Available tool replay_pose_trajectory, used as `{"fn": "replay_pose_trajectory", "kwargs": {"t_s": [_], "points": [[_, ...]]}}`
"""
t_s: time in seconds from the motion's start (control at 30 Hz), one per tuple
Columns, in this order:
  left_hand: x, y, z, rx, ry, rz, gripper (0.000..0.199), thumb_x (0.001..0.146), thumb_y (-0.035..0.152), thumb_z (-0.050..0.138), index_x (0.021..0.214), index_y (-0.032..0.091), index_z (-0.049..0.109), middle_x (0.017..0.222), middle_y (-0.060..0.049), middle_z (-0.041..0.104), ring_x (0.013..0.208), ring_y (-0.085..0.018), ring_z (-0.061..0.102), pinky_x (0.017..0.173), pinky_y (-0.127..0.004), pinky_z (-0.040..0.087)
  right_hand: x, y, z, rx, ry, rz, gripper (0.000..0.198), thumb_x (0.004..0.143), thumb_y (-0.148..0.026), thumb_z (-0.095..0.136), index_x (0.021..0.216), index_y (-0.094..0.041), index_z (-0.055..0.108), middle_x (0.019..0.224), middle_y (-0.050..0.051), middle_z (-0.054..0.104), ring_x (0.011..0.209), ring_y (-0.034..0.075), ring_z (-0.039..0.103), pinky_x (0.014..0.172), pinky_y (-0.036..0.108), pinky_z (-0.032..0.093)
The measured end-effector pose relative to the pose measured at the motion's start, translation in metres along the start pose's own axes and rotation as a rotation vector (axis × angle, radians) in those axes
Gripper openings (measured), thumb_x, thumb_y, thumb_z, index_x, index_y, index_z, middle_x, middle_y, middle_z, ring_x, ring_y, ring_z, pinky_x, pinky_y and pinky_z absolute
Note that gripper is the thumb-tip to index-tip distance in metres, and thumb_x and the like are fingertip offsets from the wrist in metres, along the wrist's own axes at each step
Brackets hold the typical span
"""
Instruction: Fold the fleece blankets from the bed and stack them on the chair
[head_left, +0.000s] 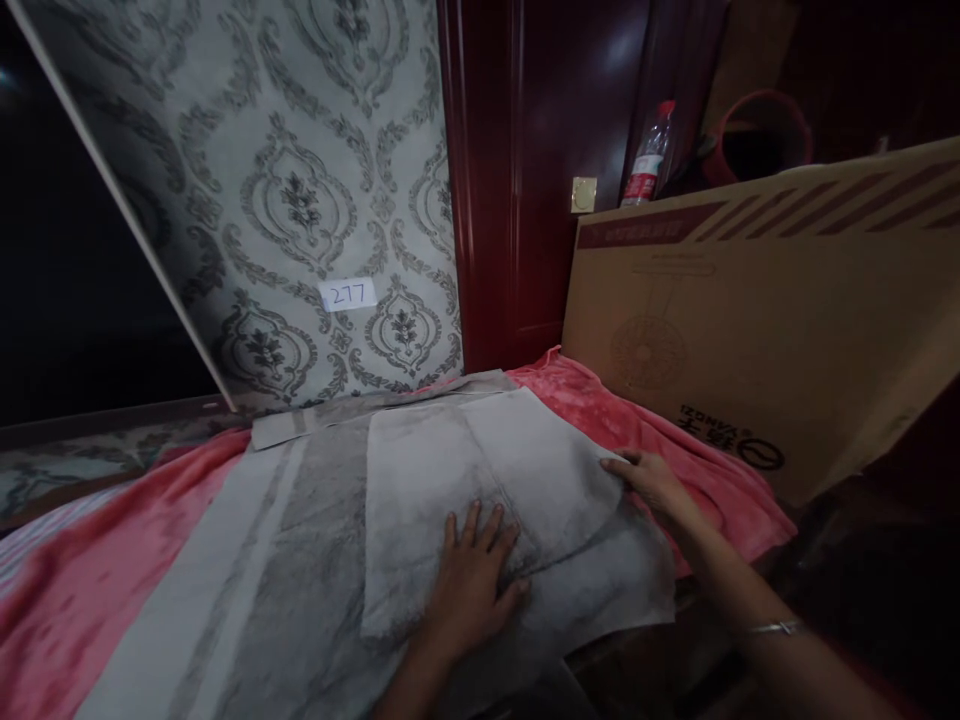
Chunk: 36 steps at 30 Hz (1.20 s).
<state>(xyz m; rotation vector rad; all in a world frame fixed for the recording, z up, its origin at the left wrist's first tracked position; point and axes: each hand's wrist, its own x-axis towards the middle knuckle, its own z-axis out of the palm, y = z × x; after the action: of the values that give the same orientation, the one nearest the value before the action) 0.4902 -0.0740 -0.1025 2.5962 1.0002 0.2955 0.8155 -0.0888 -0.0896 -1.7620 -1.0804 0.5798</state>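
Observation:
A large grey-and-white sheet [315, 520] is spread over the bed-like surface, with pale stripes along its left side. I cannot tell whether it is cloth or paper. On it lies a lighter, smaller panel [442, 450] with a crease across it, either a folded-over part or a separate piece. My left hand [472, 575] rests flat on this panel near its lower edge, fingers spread. At the panel's right corner, my right hand [645, 480] pinches the edge between thumb and fingers. Another grey strip [367, 403] runs along the back, by the wall.
A pink plush blanket [585, 390] lies under the sheet. On the right stands a large cardboard box [735, 320], with a red-capped plastic bottle [649, 160] behind its top edge. The wall carries a paper label [348, 294]. A dark flat panel [82, 250] stands at left.

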Motion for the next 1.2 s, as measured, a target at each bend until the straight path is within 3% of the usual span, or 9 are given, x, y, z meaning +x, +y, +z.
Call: {"fn": "replay_pose_trajectory", "kwargs": {"t_s": [0.07,0.13,0.23,0.33,0.47,0.6,0.73,0.97,1.2], "points": [[0.003,-0.008,-0.011,-0.270,0.023,-0.044,0.061,0.090,0.048,0.048,0.148,0.030,0.047,0.161,-0.005,0.036,0.152,-0.030,0.022,0.123,-0.061,0.008,-0.003,-0.040,0.025,-0.067,0.031,-0.161,0.024,0.072,-0.037,0.058,0.082,-0.018,0.070,0.078,0.007,0.070,0.072,0.023,0.064,0.063,0.029,0.048],[0.009,-0.022,-0.028,-0.695,0.121,-0.147,0.063,0.092,0.050,0.046,0.150,0.027,0.045,0.159,-0.007,0.039,0.146,-0.028,0.037,0.121,-0.052,0.026,-0.015,-0.082,0.059,-0.154,0.032,-0.321,0.023,0.071,-0.030,0.058,0.086,-0.019,0.071,0.082,0.005,0.071,0.075,0.023,0.064,0.068,0.030,0.049],[0.026,-0.051,-0.062,-1.313,0.298,-0.360,0.059,0.092,0.048,0.049,0.146,0.024,0.045,0.150,-0.013,0.051,0.123,-0.026,0.062,0.100,-0.041,0.051,-0.051,-0.124,0.114,-0.215,-0.091,-0.617,0.020,0.074,-0.020,0.056,0.088,-0.020,0.070,0.088,0.004,0.071,0.083,0.021,0.064,0.077,0.029,0.050],[0.048,-0.079,-0.090,-1.552,0.317,-0.537,0.047,0.096,0.045,0.045,0.137,0.021,0.048,0.125,-0.013,0.067,0.085,-0.020,0.072,0.073,-0.033,0.057,-0.093,-0.131,0.157,-0.315,-0.198,-0.734,0.024,0.074,-0.011,0.056,0.091,-0.022,0.068,0.093,0.004,0.067,0.089,0.020,0.065,0.080,0.029,0.051],[0.074,-0.101,-0.103,-1.473,0.367,-0.675,0.043,0.097,0.037,0.046,0.136,0.019,0.045,0.108,-0.012,0.071,0.070,-0.018,0.070,0.060,-0.029,0.055,-0.122,-0.106,0.180,-0.407,-0.282,-0.752,0.024,0.077,-0.011,0.060,0.092,-0.028,0.068,0.095,0.004,0.066,0.093,0.022,0.065,0.077,0.030,0.055],[0.097,-0.111,-0.100,-1.381,0.462,-0.664,0.074,0.083,0.029,0.070,0.147,0.027,0.034,0.114,-0.011,0.070,0.074,-0.018,0.071,0.062,-0.029,0.056,-0.121,-0.082,0.172,-0.450,-0.247,-0.758,0.029,0.073,-0.009,0.064,0.096,-0.025,0.067,0.102,0.005,0.066,0.098,0.026,0.061,0.084,0.036,0.054],[0.126,-0.118,-0.096,-1.284,0.555,-0.643,0.088,0.075,0.019,0.076,0.151,0.026,0.034,0.112,-0.010,0.072,0.079,-0.018,0.071,0.064,-0.026,0.055,-0.115,-0.068,0.161,-0.568,-0.255,-0.744,0.045,0.068,-0.006,0.061,0.110,-0.023,0.068,0.122,0.008,0.064,0.107,0.029,0.057,0.089,0.043,0.052],[0.164,-0.135,-0.103,-0.987,0.665,-0.643,0.064,0.068,0.004,0.062,0.131,0.015,0.062,0.081,-0.004,0.071,0.063,-0.014,0.063,0.059,-0.023,0.048,-0.111,-0.063,0.158,-0.432,-0.238,-0.870,0.065,0.069,0.002,0.047,0.126,-0.023,0.066,0.132,0.010,0.063,0.123,0.026,0.054,0.104,0.047,0.046],[0.148,-0.160,-0.106,-0.758,0.657,-0.773,0.053,0.063,0.006,0.061,0.115,0.011,0.067,0.075,-0.006,0.068,0.065,-0.019,0.064,0.058,-0.025,0.046,-0.125,-0.054,0.181,-0.467,-0.370,-0.869,0.056,0.079,-0.005,0.053,0.130,-0.026,0.065,0.142,0.009,0.057,0.137,0.029,0.045,0.113,0.053,0.037]]}}
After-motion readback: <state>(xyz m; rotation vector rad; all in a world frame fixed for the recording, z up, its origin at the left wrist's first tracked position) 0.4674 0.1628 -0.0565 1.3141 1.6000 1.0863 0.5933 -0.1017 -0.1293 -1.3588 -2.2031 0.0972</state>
